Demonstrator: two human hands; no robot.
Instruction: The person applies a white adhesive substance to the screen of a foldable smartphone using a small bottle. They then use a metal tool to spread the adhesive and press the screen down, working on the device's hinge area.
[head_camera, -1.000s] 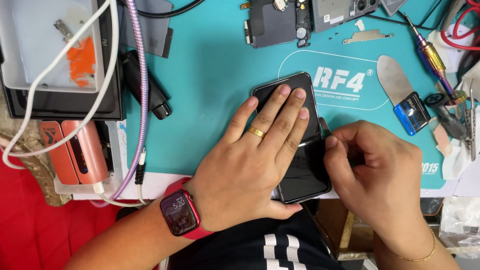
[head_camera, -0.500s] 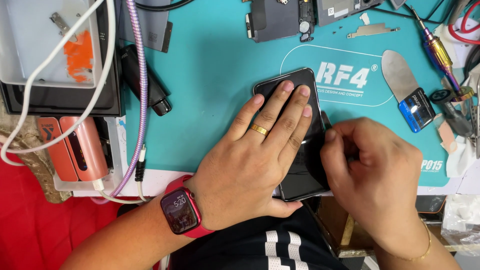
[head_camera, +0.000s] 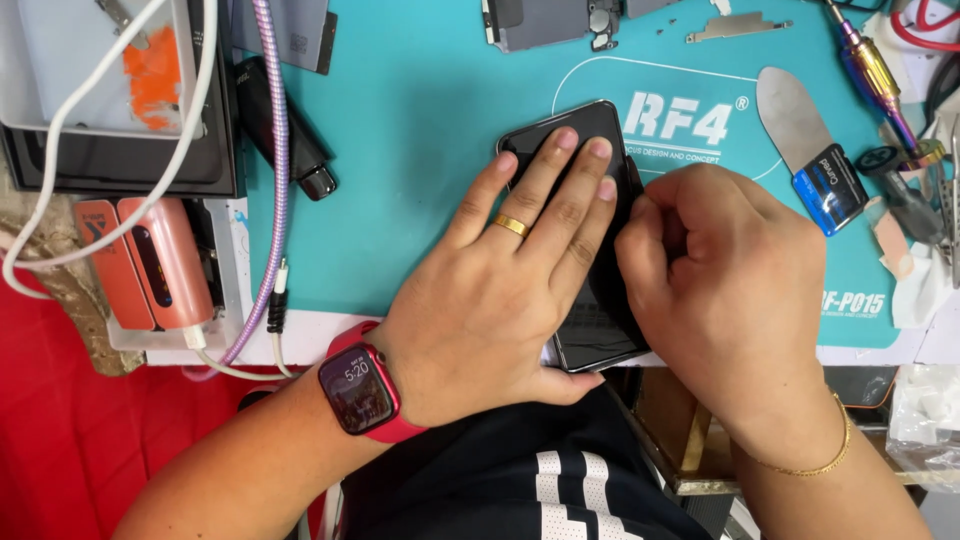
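Observation:
A black phone (head_camera: 562, 128) lies face up on the teal work mat (head_camera: 420, 180), its near end hanging over the mat's front edge. My left hand (head_camera: 500, 290), with a gold ring and a red wristwatch, lies flat on the screen and presses it down. My right hand (head_camera: 730, 290) is curled into a loose fist against the phone's right edge, fingertips pinched at the side. Whether the fingers hold a small tool is hidden.
A flat metal pry blade with a blue handle (head_camera: 810, 150) and a multicoloured screwdriver (head_camera: 880, 70) lie to the right. Dismantled phone parts (head_camera: 550, 20) sit at the back. Left are a black stick-shaped device (head_camera: 285, 125), a purple braided cable (head_camera: 275, 150), an orange gadget (head_camera: 150, 260) and a black tray (head_camera: 120, 165).
My right hand has slid a little farther up the phone's right edge and curled tighter. The left hand stays pressed on the screen. The view has shifted slightly.

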